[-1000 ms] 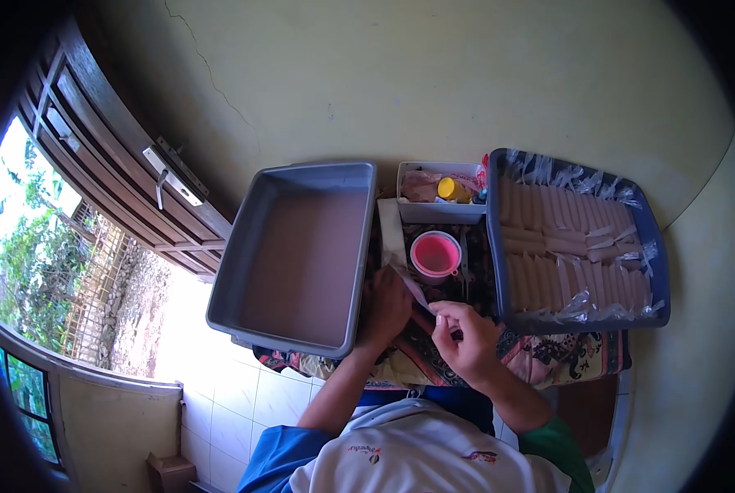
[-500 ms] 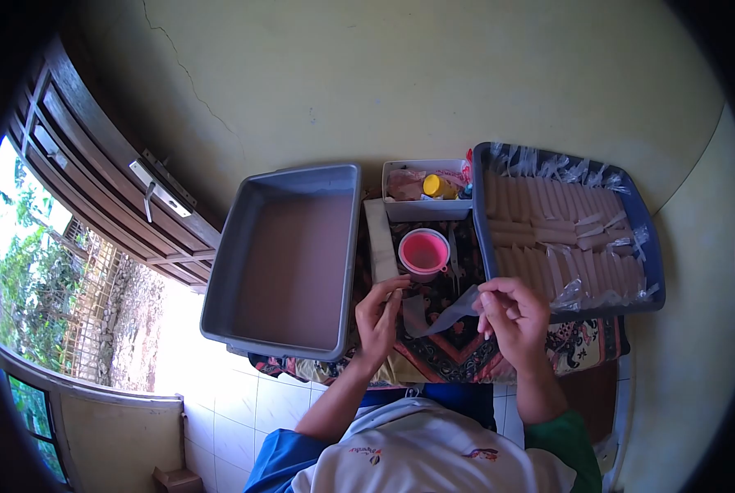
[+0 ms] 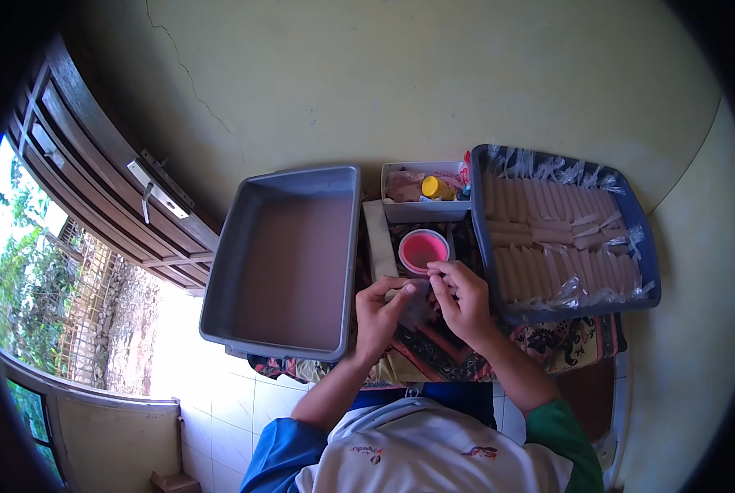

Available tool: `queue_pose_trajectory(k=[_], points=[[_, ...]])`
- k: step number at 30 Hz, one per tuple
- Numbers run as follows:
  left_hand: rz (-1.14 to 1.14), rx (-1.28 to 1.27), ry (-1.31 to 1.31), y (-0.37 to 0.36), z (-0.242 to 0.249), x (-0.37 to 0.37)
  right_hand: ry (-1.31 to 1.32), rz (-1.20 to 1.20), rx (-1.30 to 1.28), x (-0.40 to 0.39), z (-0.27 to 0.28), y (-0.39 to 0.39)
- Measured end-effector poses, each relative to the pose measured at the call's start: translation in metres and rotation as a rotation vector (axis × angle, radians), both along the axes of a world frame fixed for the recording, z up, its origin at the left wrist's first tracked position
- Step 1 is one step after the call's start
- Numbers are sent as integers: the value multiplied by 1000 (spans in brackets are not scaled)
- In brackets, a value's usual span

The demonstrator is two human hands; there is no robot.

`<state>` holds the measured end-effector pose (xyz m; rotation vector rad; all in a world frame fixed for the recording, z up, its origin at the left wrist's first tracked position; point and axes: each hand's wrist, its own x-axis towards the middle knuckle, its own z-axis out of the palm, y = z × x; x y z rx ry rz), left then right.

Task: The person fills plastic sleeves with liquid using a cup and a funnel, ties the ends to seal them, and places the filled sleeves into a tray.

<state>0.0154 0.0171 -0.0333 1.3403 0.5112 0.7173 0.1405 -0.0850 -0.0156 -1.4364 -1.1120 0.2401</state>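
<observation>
My left hand (image 3: 376, 319) is closed, thumb against forefinger, on a narrow clear plastic bag (image 3: 418, 311) that hangs between my hands. My right hand (image 3: 466, 306) is beside it, its thumb and fingers pinched together at the near rim of a pink cup (image 3: 422, 249). Whether those right fingertips hold part of the plastic cannot be made out. On my left stands a grey tub (image 3: 353, 246) of brownish liquid. To my right, a dark blue tub (image 3: 648, 246) holds rows of filled, brown plastic tubes with clear loose ends.
A white box (image 3: 427, 212) behind the cup contains a yellow-lidded jar (image 3: 436, 188) and crumpled plastic. A pale flat bar (image 3: 380, 240) lies beside the grey tub. Patterned cloth (image 3: 577, 338) covers the table. The wall is behind, and a wooden door (image 3: 121, 181) stands at the left.
My right hand has moved left, from the dark blue tub's near corner to the pink cup. The plastic, stretched out between my hands before, is now bunched close to my left fingers.
</observation>
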Motion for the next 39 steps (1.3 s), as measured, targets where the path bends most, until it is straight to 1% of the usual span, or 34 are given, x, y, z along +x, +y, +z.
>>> queue_pose_trajectory(k=[1,2,4,8,11,14,20,22,24,28,30,34,37,39], points=[[30,24,-3,0,2,-1,-72,-63,5,2,-1,3],[59,49,-8,1,3,-1,-73,-64,5,6,-3,6],[50,30,-15,2,1,-1,-336,-152,4,14,-9,13],[26,-46,-59,2,-9,-1,-437,-184,17,21,-26,21],[9,-52,-67,1,-9,-2,-399,-150,-16,20,-32,20],[6,-51,-89,2,-14,1,-420,-139,-15,22,-39,21],[-5,-97,-54,5,-14,6,-381,-98,-5,24,-39,22],[8,-7,-118,6,-18,10,-358,-91,0,22,-39,21],[3,-20,-114,6,-17,10,-320,-102,16,20,-35,21],[13,-30,-84,9,-18,10,-406,-152,100,19,-35,23],[8,-39,-60,9,-13,8,-292,-141,79,16,-32,21],[25,-87,2,10,-6,7,-296,-169,128,14,-21,17],[69,-48,-30,10,0,8,-242,-166,157,11,-8,12],[81,-55,-39,9,5,10,-142,-138,249,11,-4,11]])
